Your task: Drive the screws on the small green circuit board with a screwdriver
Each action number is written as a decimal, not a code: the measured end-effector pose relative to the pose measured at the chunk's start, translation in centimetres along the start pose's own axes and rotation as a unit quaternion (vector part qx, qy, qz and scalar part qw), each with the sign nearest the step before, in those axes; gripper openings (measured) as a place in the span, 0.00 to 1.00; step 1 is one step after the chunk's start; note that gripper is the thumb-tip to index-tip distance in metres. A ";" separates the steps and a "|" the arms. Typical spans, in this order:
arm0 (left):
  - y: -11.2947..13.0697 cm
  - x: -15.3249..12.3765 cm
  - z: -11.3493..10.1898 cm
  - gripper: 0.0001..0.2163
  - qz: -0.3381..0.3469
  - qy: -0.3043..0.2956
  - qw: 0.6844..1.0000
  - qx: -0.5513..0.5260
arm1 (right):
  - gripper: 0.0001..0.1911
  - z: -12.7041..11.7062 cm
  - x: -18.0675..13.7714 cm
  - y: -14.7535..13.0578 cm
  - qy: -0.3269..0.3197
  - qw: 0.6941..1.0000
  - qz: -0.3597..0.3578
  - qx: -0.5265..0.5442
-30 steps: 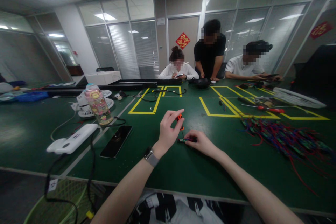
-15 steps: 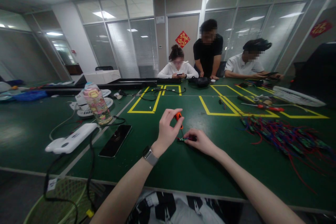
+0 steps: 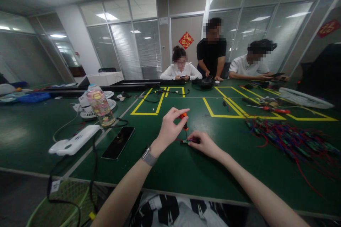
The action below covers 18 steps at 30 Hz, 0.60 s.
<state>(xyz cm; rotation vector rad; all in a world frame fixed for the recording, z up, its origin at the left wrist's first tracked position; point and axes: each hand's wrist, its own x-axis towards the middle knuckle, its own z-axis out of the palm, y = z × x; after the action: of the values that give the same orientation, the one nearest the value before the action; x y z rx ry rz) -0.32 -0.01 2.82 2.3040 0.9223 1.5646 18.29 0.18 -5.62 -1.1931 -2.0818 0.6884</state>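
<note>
My left hand [image 3: 169,130] pinches the orange handle of a small screwdriver [image 3: 184,119] held upright, its tip pointing down at a small green circuit board [image 3: 185,142] on the green table [image 3: 186,173]. My right hand [image 3: 204,143] lies on the table with its fingers closed on the right end of that board, holding it down. A watch sits on my left wrist.
A black phone [image 3: 118,143], a white device [image 3: 73,144] with black cables and a drink bottle [image 3: 100,106] lie to the left. A pile of red-and-blue wired boards [image 3: 290,140] and screwdrivers [image 3: 269,109] lies to the right. Three people are at the far edge.
My left hand's fingers have shifted slightly round the screwdriver handle. The right hand and the board stay in place. The standing person has straightened a little.
</note>
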 end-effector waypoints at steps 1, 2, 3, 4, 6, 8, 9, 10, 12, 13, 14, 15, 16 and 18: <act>0.2 0.3 -0.2 0.12 -0.007 -0.021 1.000 0.002 | 0.05 0.0 0.0 0.0 0.000 1.000 0.001 0.000; 0.5 0.6 -0.4 0.13 -0.015 -0.043 0.999 0.004 | 0.05 0.0 0.0 0.0 0.000 1.000 0.001 0.000; 0.7 0.9 -0.6 0.14 -0.021 -0.063 0.998 0.002 | 0.05 0.0 0.0 0.0 0.001 1.000 0.001 0.001; 1.0 1.1 -0.8 0.14 -0.023 -0.074 0.997 -0.003 | 0.05 0.0 0.0 0.0 0.001 1.000 0.001 0.001; 1.2 1.6 -0.9 0.14 -0.012 -0.101 0.995 -0.020 | 0.05 0.0 0.0 0.0 0.000 1.000 0.000 0.001; 1.0 1.9 -0.9 0.14 0.005 -0.123 0.991 -0.043 | 0.05 0.0 0.0 0.0 -0.001 1.000 0.001 0.002; 0.7 1.9 -0.7 0.14 0.010 -0.129 0.990 -0.057 | 0.05 0.0 0.0 0.0 -0.002 1.000 0.002 0.003; 0.3 1.9 -0.6 0.14 0.010 -0.128 0.989 -0.069 | 0.05 -0.1 0.0 -0.1 -0.003 1.000 0.002 0.004; -0.6 1.7 -0.2 0.13 -0.005 -0.099 0.991 -0.091 | 0.06 -0.1 0.0 -0.1 -0.005 1.000 0.004 0.005; -1.1 1.5 -0.1 0.13 -0.020 -0.066 0.993 -0.099 | 0.06 -0.1 0.0 -0.1 -0.007 1.000 0.005 0.004; -1.5 1.2 0.0 0.12 -0.033 -0.036 0.995 -0.090 | 0.07 -0.1 0.0 -0.1 -0.007 1.000 0.007 0.003; -1.9 1.0 0.1 0.10 -0.039 -0.014 0.996 -0.074 | 0.07 0.0 0.0 0.0 -0.007 1.000 0.008 0.001; -2.2 0.7 0.1 0.09 -0.042 -0.002 0.997 -0.061 | 0.07 0.0 0.0 0.0 -0.007 1.000 0.008 0.000; -2.3 0.3 0.1 0.08 -0.041 0.015 0.998 -0.052 | 0.07 0.0 0.0 0.1 -0.007 1.000 0.010 -0.001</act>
<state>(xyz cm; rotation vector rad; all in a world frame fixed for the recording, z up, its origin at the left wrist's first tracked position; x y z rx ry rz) -1.03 2.02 1.85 2.1507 0.9083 1.5775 18.31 0.23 -5.65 -1.2145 -2.0857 0.7047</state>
